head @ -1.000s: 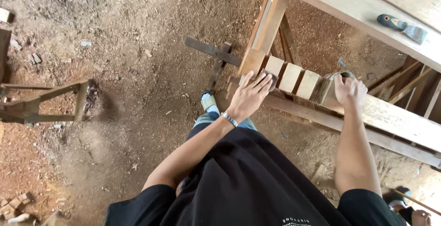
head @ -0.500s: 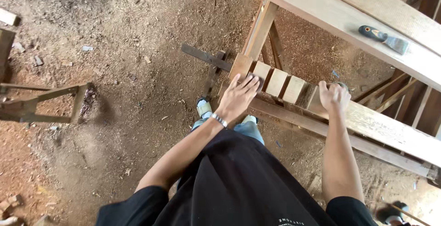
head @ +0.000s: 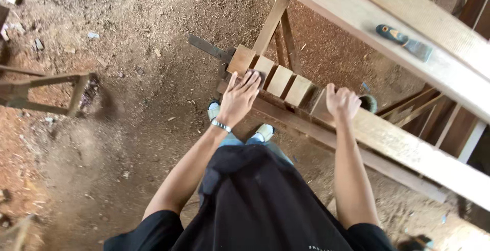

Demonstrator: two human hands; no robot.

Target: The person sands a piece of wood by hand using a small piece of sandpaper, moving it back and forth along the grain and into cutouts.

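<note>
The row of short wooden blocks [head: 278,80] runs left-to-right along the rail, left hand [head: 239,99] flat and open on its near end, right hand [head: 342,103] curled gripping the far-end block.

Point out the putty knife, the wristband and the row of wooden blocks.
putty knife [head: 404,41]: head view, where handle meets blade.
wristband [head: 221,125]: head view, band across the left wrist.
row of wooden blocks [head: 280,80]: head view, top of a middle block.

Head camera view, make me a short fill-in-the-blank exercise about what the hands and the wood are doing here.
1. The left hand lies flat on a row of short wooden ____.
2. The left wrist wears a ____.
3. The right hand grips the row's ____ end.
4. A scraper with a blue handle lies on the upper ____.

Missing words: blocks; bracelet; right; plank
</note>
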